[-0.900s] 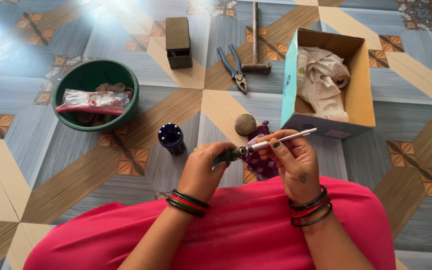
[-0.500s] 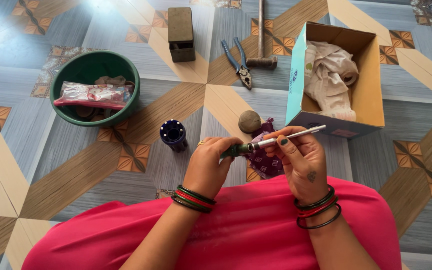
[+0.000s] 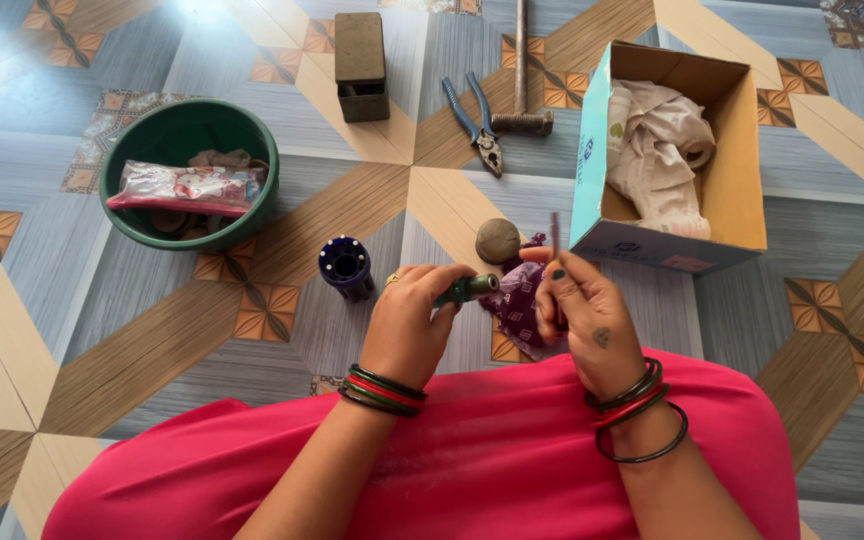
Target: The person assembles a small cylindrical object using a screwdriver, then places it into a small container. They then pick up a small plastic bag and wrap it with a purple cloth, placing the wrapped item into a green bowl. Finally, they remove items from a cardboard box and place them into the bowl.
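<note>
My left hand (image 3: 414, 318) grips a green screwdriver handle (image 3: 469, 289) whose metal socket end points right with nothing in it. My right hand (image 3: 584, 315) holds a thin metal shaft (image 3: 555, 232) pinched in its fingers, standing nearly upright and apart from the handle. Under both hands a purple patterned cloth (image 3: 516, 303) lies on the tiled floor, with a round brown stone (image 3: 498, 240) just beyond it. A dark blue bit holder (image 3: 344, 266) stands left of my left hand.
A green bowl (image 3: 124, 212) with a plastic packet sits at the left. An open cardboard box (image 3: 742, 170) holding crumpled cloth is at the right. Blue-handled pliers (image 3: 474, 118), a hammer (image 3: 521, 90) and a small metal box (image 3: 361, 65) lie farther off. My pink garment fills the bottom.
The metal shaft has come out of the green handle. My right hand has turned it from lying sideways to nearly upright and drawn back a little; the left hand stays put.
</note>
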